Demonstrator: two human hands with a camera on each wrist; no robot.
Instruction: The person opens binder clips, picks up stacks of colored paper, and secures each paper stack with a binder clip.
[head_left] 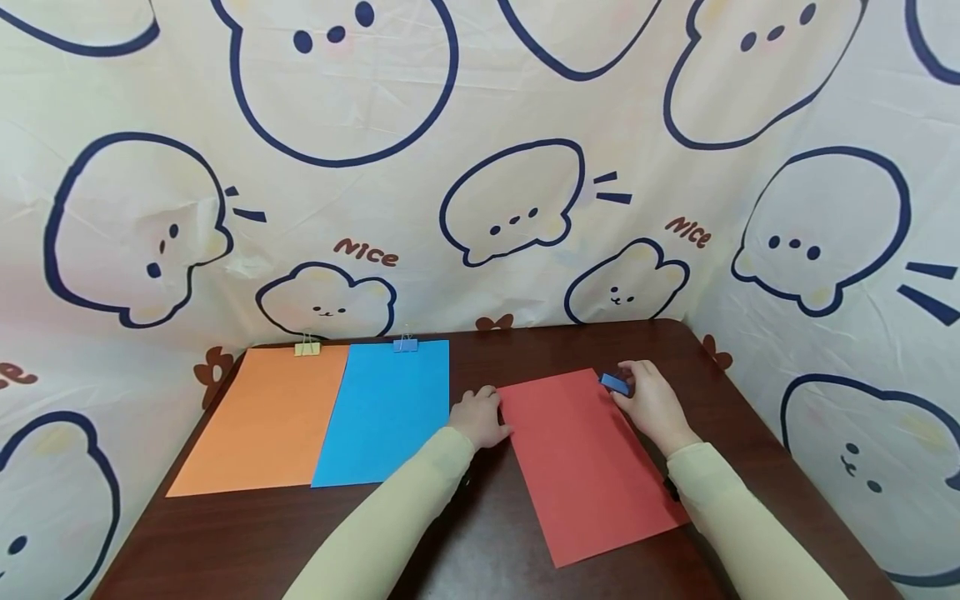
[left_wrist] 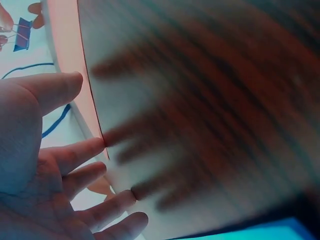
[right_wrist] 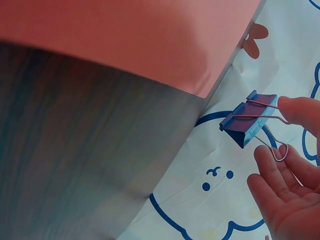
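Observation:
A red sheet of paper (head_left: 588, 467) lies slightly turned on the dark wooden table. At its upper left edge, my left hand (head_left: 477, 418) rests with thumb and fingers spread and fairly straight; the left wrist view shows the fingertips (left_wrist: 95, 145) right at the paper's side. Just off the sheet's upper right corner, my right hand (head_left: 651, 400) pinches a blue binder clip (right_wrist: 247, 119) by its wire handles. Thumb above and fingers below, it holds the clip with its mouth toward the paper (right_wrist: 150, 40), apart from the corner in the right wrist view.
To the left lie an orange sheet (head_left: 258, 425) and a blue sheet (head_left: 386, 417), side by side. A yellow binder clip (head_left: 307, 347) sits on the orange one's top edge, a blue clip (head_left: 406, 344) on the blue one's. Patterned cloth (head_left: 510, 108) surrounds the table (head_left: 540, 354).

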